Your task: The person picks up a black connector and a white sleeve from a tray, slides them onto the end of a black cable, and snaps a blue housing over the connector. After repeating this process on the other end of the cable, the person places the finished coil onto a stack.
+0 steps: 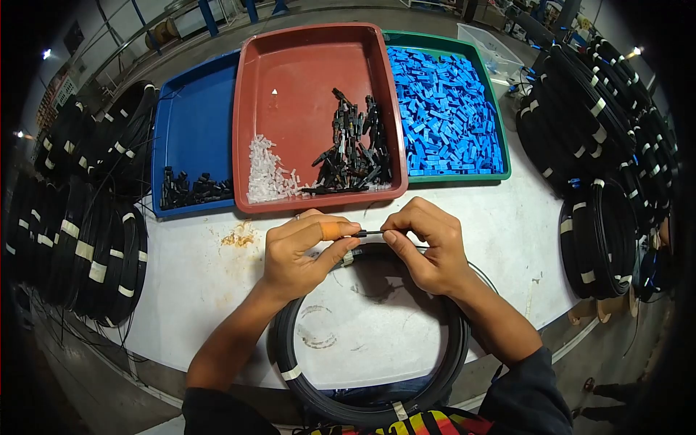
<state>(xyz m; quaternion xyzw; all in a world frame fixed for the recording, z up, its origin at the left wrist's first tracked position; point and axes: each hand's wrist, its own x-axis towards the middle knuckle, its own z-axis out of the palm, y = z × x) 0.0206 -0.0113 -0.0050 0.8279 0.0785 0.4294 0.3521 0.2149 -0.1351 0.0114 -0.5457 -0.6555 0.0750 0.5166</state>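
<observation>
Over the far part of a black cable coil (286,344), my two hands meet at a thin black cable end. My left hand (301,250), with an orange wrap on one finger, pinches a small black connector piece (360,234) at the cable's tip. Just to the right, my right hand (428,246) pinches the thin cable between thumb and forefinger. The coil lies at the table's near edge, with pale tape bands around it.
A red tray (312,65) holds black connectors and clear pieces. Beside it are a blue tray (192,130) with black parts and a green tray (506,156) of blue pieces. Cable coils (80,246) stand left; more coils (598,239) stand right. The white table (188,290) lies beneath.
</observation>
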